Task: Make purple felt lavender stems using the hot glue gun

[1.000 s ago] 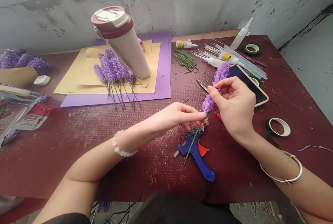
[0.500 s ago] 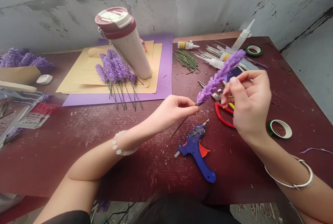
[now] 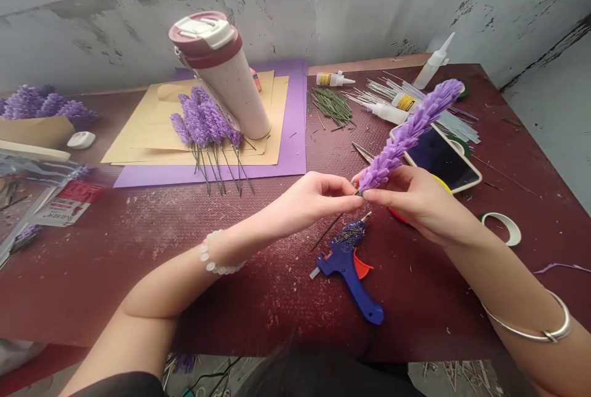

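My left hand (image 3: pixel 323 197) pinches the thin green stem of a purple flower spike (image 3: pixel 406 138) just under its lowest petals. The spike slants up to the right, and its stem runs down to the left below my fingers. My right hand (image 3: pixel 410 200) is closed at the base of the same spike, thumb tip beside my left fingertips and fingers partly hidden behind the petals. Directly below lies a blue glue gun (image 3: pixel 348 271) with an orange trigger, its nozzle pointing up.
A tumbler (image 3: pixel 221 77) stands on tan paper (image 3: pixel 132 132), beside finished purple stems (image 3: pixel 203 117). At the right are a phone (image 3: pixel 446 160), glue bottles (image 3: pixel 431 68), white wires (image 3: pixel 378 92) and a tape roll (image 3: pixel 508 228). Green stems (image 3: pixel 332 108) lie behind my hands.
My right hand has come down and left from the spike's upper part to its base. The spike has shifted slightly right, and the phone behind is now more exposed.
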The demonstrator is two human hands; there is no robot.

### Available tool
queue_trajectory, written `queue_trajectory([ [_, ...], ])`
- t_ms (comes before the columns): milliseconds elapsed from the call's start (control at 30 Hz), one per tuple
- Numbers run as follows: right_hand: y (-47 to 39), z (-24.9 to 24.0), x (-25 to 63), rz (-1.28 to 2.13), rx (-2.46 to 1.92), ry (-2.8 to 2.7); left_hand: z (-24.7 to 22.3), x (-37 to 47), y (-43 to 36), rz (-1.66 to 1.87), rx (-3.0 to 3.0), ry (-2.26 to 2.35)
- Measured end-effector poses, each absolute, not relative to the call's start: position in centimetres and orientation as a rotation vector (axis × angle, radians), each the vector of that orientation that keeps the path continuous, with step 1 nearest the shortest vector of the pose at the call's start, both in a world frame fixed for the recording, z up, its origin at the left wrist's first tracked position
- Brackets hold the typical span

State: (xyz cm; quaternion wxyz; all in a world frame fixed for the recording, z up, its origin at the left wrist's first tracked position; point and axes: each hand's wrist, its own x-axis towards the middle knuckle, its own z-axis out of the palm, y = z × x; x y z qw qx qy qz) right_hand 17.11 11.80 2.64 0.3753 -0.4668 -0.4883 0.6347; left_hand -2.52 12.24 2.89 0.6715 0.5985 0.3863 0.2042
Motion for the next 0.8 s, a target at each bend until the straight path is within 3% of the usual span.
queue_trajectory([
  [800,12.0,2.3,17.4,1.580,-1.136,-1.390,2.2,-2.8,13.0,0.386,1.089,0.775],
])
